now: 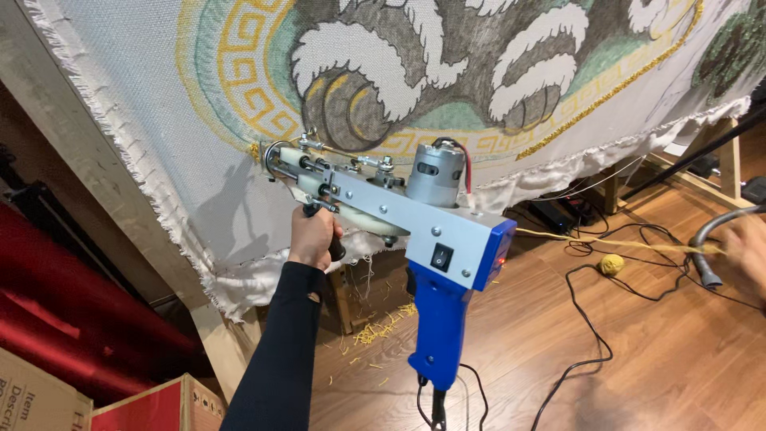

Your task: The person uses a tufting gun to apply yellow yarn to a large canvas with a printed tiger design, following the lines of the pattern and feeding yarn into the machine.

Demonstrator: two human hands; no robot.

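A blue-handled tufting gun [415, 227] with a grey metal body presses its needle tip against stretched woven cloth [144, 96] bearing a yellow key-pattern border. The left hand [313, 235] is wrapped in a fist around the gun's front grip. The right hand [748, 243], blurred at the frame's edge, touches yellow yarn [622, 243]; its grip cannot be told.

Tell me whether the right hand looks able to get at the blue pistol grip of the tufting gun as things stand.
Probably yes. The right hand is off at the frame edge, blurred, near a yellow yarn strand; open air lies between it and the blue pistol grip. The left hand holds only the front handle.
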